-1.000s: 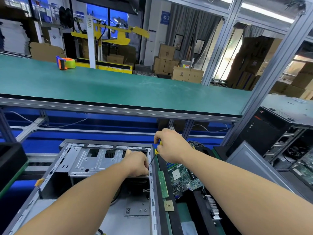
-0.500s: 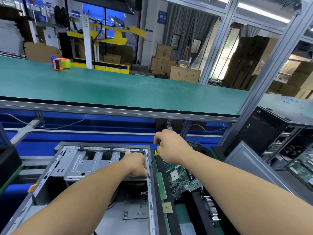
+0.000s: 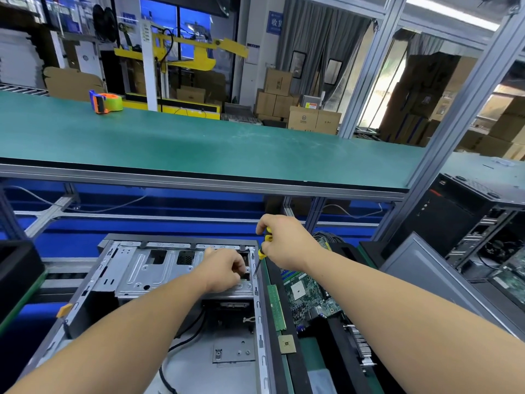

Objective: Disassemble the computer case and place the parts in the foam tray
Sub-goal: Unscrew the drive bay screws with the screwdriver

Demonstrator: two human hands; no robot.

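**Drive cage screw: what the parts feel like and where to grab**

The open grey sheet-metal computer case (image 3: 159, 294) lies on its side on the lower surface, right in front of the person. The left hand (image 3: 224, 270) rests on the silver perforated metal drive cage (image 3: 170, 270) at the case's far end, fingers curled down at the cage's right edge; I can't tell if it's pinching something small or just bracing. The right hand (image 3: 284, 241) has its grip closed around a yellow-and-black screwdriver (image 3: 262, 251), tip angled down at the case's right rail beside the cage.

Handling guess: the cage is stiff stamped steel, light enough for one hand, but the edges probably bite, so hold it by the flat top or folded flanges. The screw is tiny and slippery, easy to drop inside.

Already in the black foam tray (image 3: 335, 336) just right of the case: a green motherboard (image 3: 309, 297) and a green RAM stick (image 3: 275, 307). Those are fragile, edges only.
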